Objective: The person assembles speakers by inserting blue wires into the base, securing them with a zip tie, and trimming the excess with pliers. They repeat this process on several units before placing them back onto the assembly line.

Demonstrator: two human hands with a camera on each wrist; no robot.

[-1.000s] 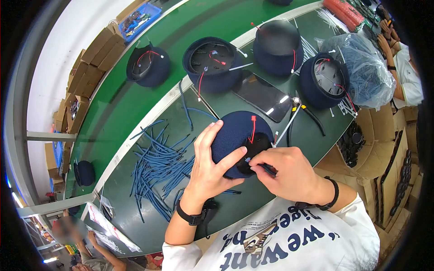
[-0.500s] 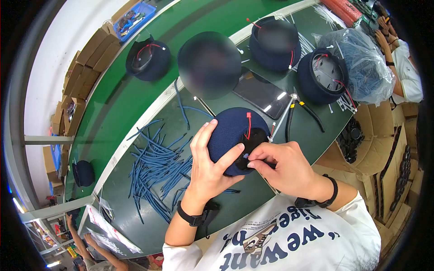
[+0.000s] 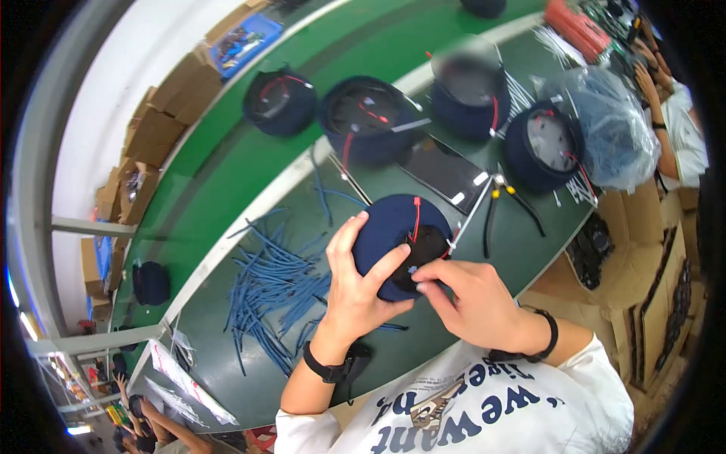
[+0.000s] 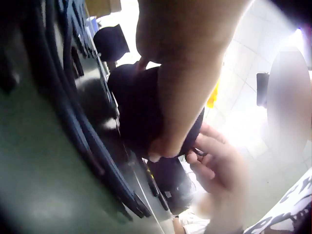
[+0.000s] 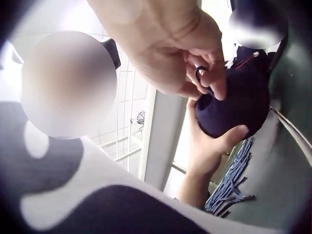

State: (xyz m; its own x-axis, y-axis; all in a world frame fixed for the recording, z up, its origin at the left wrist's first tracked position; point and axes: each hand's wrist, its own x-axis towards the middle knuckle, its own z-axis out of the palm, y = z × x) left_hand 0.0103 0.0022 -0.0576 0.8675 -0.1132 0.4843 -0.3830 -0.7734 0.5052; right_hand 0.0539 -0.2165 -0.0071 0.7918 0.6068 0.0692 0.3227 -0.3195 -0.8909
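A round navy fabric-covered piece (image 3: 378,227) is gripped by the left hand (image 3: 359,291), fingers around its side and thumb on top beside a dark opening (image 3: 432,246). A red wire with a connector (image 3: 417,214) lies over it. At the opening's lower edge, the right hand (image 3: 476,303) has thumb and index finger close together. The right wrist view shows a thin black loop (image 5: 199,73) between the fingers of the right hand (image 5: 170,48), against the navy piece (image 5: 234,105). In the left wrist view, the right hand (image 4: 222,165) is at the piece's edge.
Blue cord lengths (image 3: 276,284) are heaped left of the hands. Beyond lie a dark phone-like slab (image 3: 442,172), pliers (image 3: 516,200) and several similar navy pieces (image 3: 363,113). A clear bag (image 3: 612,129) stands at the right, above an open carton (image 3: 628,250).
The head view has shifted, moving the background slightly right and down. The right hand's fingers look less curled and remain by the opening. The left hand keeps its grip.
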